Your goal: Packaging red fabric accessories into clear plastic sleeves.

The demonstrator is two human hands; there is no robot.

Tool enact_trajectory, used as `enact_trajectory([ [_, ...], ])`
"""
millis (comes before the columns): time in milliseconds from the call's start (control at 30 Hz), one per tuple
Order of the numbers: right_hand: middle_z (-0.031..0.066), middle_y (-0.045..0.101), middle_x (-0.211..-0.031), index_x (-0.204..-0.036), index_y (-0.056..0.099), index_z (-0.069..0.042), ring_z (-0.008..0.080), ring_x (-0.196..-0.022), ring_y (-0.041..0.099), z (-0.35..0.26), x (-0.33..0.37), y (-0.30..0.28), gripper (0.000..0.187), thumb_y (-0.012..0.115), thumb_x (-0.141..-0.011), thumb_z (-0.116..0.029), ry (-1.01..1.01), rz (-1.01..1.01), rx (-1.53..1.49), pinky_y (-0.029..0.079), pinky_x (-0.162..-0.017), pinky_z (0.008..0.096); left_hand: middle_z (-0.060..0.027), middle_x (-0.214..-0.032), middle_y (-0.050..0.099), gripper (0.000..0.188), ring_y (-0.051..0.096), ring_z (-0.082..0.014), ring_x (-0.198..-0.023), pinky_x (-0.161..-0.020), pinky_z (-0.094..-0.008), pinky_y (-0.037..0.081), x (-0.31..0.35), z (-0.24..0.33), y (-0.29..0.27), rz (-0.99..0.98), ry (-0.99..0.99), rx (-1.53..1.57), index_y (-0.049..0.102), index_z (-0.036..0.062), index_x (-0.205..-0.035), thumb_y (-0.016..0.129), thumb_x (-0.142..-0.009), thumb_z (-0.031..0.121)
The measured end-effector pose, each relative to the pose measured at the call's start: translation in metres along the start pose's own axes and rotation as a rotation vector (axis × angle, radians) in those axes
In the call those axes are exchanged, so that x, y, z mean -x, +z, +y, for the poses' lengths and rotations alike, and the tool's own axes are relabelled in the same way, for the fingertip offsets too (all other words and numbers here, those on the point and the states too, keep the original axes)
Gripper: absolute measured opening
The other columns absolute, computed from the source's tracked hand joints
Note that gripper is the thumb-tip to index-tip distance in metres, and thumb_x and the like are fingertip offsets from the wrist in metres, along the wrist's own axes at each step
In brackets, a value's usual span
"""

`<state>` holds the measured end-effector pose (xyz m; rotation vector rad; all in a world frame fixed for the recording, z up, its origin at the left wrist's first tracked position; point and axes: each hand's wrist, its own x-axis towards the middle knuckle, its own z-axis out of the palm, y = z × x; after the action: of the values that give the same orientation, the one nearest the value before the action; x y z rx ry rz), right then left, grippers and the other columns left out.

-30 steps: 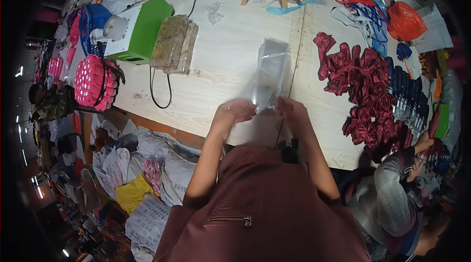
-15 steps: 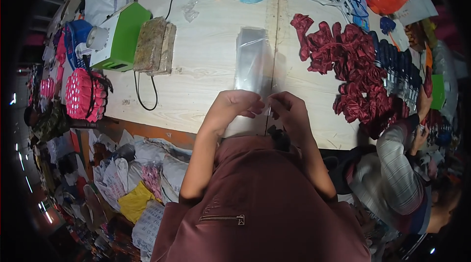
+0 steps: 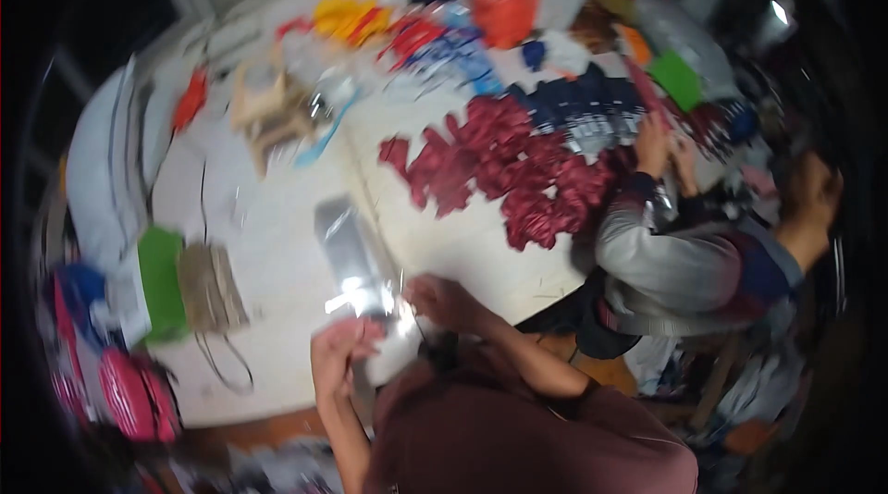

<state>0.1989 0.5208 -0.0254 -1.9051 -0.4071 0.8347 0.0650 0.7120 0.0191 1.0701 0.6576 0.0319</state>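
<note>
while the clear plastic sleeves are lying on the pale table just in front of the person, both bare hands are working at their near end, where bright glare is showing. the left hand is curling its fingers inward at the left of that near end, and the right hand is bending its fingers on the opposite side, a gap remaining between the two. blur is hiding the fingertips, so i cannot tell whether either hand is pinching the film or only touching it.

beyond the right hand, a heap of crumpled maroon fabric pieces is spreading across the table, with a row of dark blue bundles lying along its far side. an orange-red plastic bag is sitting farther back. a small wooden stool is standing toward the far left, a light blue strip trailing beside it. at the left, a brown block is resting against a green machine. on the right, a co-worker in a grey sleeve is reaching over the table edge.
</note>
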Motion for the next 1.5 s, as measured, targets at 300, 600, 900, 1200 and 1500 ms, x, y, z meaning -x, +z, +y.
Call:
enact_trajectory([
  [300,0.0228,0.060,-0.112,-0.118,0.055,0.000,0.0406,-0.104,0.059,0.130,0.020,-0.021,0.048,0.060,-0.090,-0.039,0.145,0.346,0.562,0.049,-0.088,0.0483,-0.0268,-0.103,0.070,0.023,0.073,-0.0294,-0.087,-0.076,-0.0270,0.060,-0.040,-0.026,0.014,-0.381,-0.158,0.054,0.063,-0.0164,-0.105,0.056,-0.095,0.003],
  [600,0.0266,0.048,-0.124,-0.121,0.046,0.000,0.0477,-0.117,0.046,0.147,0.046,-0.008,0.056,0.062,-0.087,-0.041,0.569,0.347,0.642,0.039,-0.097,0.0571,-0.0267,-0.107,0.069,0.028,0.072,-0.0313,-0.093,-0.085,-0.0317,0.059,-0.053,-0.008,0.034,-0.632,-0.189,0.072,0.058,-0.0154,-0.115,0.052,-0.099,0.007],
  [900,0.0387,0.019,-0.151,-0.148,0.023,0.007,0.0538,-0.138,0.021,0.154,0.030,-0.015,0.095,0.053,-0.090,-0.061,0.896,0.369,0.605,0.019,-0.110,0.0634,-0.0254,-0.105,0.070,0.027,0.072,-0.0319,-0.091,-0.080,-0.0306,0.059,-0.043,0.021,0.029,-0.588,-0.088,-0.062,0.060,-0.0109,-0.118,0.054,-0.098,0.007],
  [1200,0.0446,-0.006,-0.153,-0.153,0.000,0.011,0.0601,-0.143,-0.009,0.147,0.015,0.006,0.120,0.049,-0.085,-0.075,1.009,0.281,0.634,0.000,-0.112,0.0676,-0.0267,-0.102,0.070,0.027,0.072,-0.0330,-0.092,-0.075,-0.0339,0.061,-0.048,0.044,0.020,-0.521,-0.049,-0.111,0.062,-0.0117,-0.114,0.055,-0.098,0.009],
  [1500,0.0454,-0.008,-0.153,-0.153,-0.003,0.012,0.0612,-0.142,-0.010,0.143,0.009,0.004,0.122,0.047,-0.085,-0.077,1.035,0.230,0.638,0.001,-0.111,0.0684,-0.0284,-0.107,0.068,0.029,0.071,-0.0351,-0.094,-0.077,-0.0348,0.062,-0.069,0.059,0.025,-0.653,0.009,0.085,0.057,-0.0121,-0.120,0.053,-0.100,0.009],
])
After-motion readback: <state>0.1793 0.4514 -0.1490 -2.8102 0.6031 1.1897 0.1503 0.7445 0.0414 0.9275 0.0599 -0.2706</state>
